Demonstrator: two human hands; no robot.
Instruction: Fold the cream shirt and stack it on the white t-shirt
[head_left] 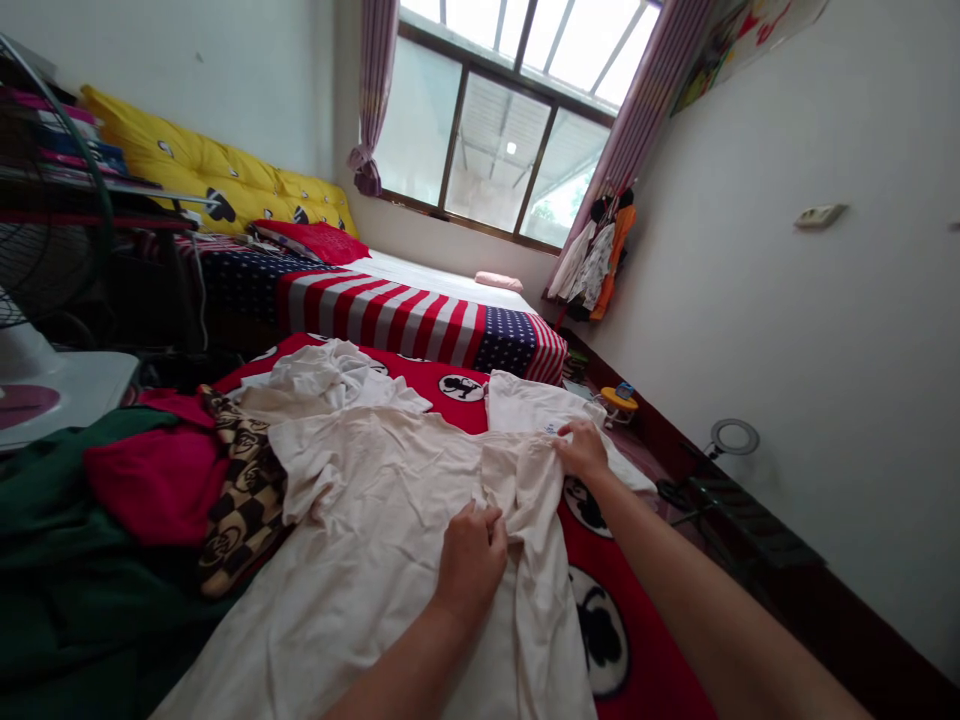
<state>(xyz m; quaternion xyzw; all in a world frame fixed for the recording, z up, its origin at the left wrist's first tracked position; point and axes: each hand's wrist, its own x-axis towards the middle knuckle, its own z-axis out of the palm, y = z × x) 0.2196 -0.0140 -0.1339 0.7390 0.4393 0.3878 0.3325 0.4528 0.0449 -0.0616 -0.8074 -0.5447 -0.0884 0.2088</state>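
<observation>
Several garments are lying on the red cartoon-print bedspread (465, 410). Near its left edge, a checked cloth (244, 490) is lying beside the cream cotton shirt (390, 530), which is spreading across the middle. I am reading the left hand (472, 565) as closing on a gathered fold of the shirt; the right hand (581, 450) is pinching its upper edge, fingers nearly shut, beside a white garment (536, 405). I am flagging one risk: uneven pull could skew the fold. The shirt's lower end is running out of frame.
</observation>
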